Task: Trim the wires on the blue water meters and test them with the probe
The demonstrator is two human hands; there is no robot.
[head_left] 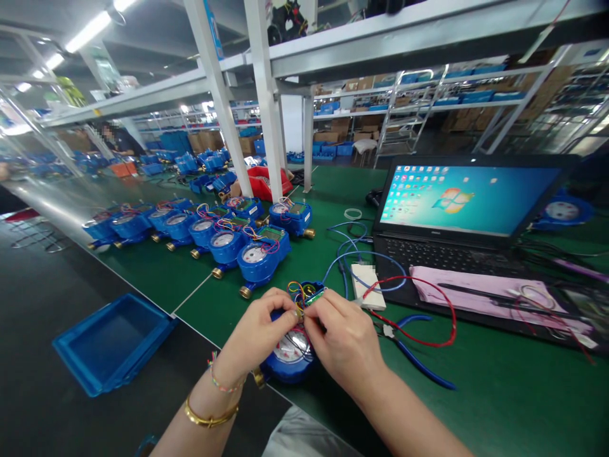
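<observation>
a green bench (pixel 504 393) bears blue meters (pixel 257 270), laptop (pixel 450 200), pliers (pixel 421 364).

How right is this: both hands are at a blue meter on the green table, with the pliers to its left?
Wrong side: the head view shows the pliers to the right of the blue meter. The left hand and right hand are indeed at it, on the green table.

Dark floor (pixel 28 406) – strip lights (pixel 89 32) – metal shelving (pixel 404 52)

Single head-worn view, close over the green workbench (pixel 504 400), facing forward and down
</observation>
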